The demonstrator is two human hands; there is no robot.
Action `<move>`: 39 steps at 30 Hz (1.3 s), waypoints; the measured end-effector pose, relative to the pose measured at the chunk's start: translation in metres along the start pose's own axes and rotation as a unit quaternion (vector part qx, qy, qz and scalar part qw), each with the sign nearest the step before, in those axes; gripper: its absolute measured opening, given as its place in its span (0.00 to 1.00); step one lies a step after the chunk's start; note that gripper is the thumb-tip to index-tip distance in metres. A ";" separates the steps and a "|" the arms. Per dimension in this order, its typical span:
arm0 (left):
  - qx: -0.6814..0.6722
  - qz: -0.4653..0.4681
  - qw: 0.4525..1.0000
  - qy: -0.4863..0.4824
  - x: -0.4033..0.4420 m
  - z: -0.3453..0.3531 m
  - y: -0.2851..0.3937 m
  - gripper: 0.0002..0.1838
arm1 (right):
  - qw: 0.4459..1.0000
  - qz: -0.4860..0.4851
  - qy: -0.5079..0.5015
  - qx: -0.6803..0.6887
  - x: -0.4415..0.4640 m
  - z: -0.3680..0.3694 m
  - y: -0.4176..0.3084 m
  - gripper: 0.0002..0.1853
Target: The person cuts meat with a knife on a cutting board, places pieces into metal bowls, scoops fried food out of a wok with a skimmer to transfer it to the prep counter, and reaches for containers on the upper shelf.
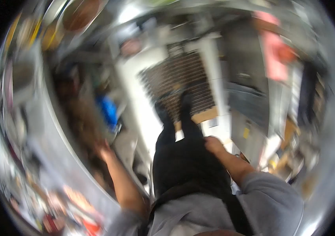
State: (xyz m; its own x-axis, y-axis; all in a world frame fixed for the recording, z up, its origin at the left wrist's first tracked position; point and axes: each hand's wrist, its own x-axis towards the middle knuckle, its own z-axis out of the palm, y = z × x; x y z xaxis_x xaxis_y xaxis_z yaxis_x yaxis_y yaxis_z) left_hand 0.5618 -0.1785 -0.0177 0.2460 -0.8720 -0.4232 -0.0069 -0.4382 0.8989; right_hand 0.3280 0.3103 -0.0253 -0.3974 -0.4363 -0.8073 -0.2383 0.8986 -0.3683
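A grey metal counter (49, 122) lines your left; ahead, a brown slatted mat (179, 74). Your black cloth apron (191, 165) points lengthwise matward between left hand (103, 150) and right hand (214, 144), whose blurred fingers I cannot tell spread or closed.

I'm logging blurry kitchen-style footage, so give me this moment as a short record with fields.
left hand: held out beside the grey counter; the hand is blurred, contact unclear
right hand: at the side of the black apron; whether the hand grips it cannot be told
clothing: grey shirt under the apron
footing: dark ridged mat on a white floor
left side: blurred blue item
right side: pink item
image quality: strong motion blur
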 end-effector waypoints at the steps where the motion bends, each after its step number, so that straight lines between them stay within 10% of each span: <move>1: 0.081 -0.083 0.992 -0.054 -0.025 0.001 -0.009 0.17 | 1.000 0.003 0.011 0.016 -0.020 -0.013 -0.017 0.20; 7: 0.486 -0.042 0.636 -0.598 -0.180 0.035 -0.034 0.14 | 0.965 -0.079 0.179 0.174 -0.128 -0.124 -0.106 0.17; 20: 0.483 0.255 0.671 -0.501 -0.210 0.264 0.175 0.14 | 0.723 0.005 0.533 0.440 -0.306 -0.243 0.009 0.14; 25: 0.551 0.163 0.632 -0.520 -0.242 0.248 0.128 0.14 | 0.594 0.161 0.788 0.011 -0.296 -0.284 0.039 0.31; 28: 0.608 0.059 0.531 -0.587 -0.226 0.231 0.076 0.17 | 0.710 0.303 0.609 0.183 -0.253 -0.295 0.108 0.31; 34: 0.640 -0.018 0.567 -0.518 -0.247 0.234 0.070 0.12 | 0.664 0.302 0.668 0.150 -0.355 -0.313 0.190 0.28; 39: 0.684 -0.023 0.504 -0.528 -0.228 0.266 0.063 0.09 | 0.611 0.252 0.546 0.515 -0.370 -0.313 0.162 0.15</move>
State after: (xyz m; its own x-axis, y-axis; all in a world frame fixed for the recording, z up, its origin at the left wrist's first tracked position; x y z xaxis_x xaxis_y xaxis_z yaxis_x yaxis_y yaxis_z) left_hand 0.2476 -0.0651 0.1048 -0.3711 -0.1681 -0.9132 -0.8631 0.4253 0.2724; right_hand 0.1591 0.6028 0.3585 -0.6787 0.6418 -0.3569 0.6190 0.2384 -0.7483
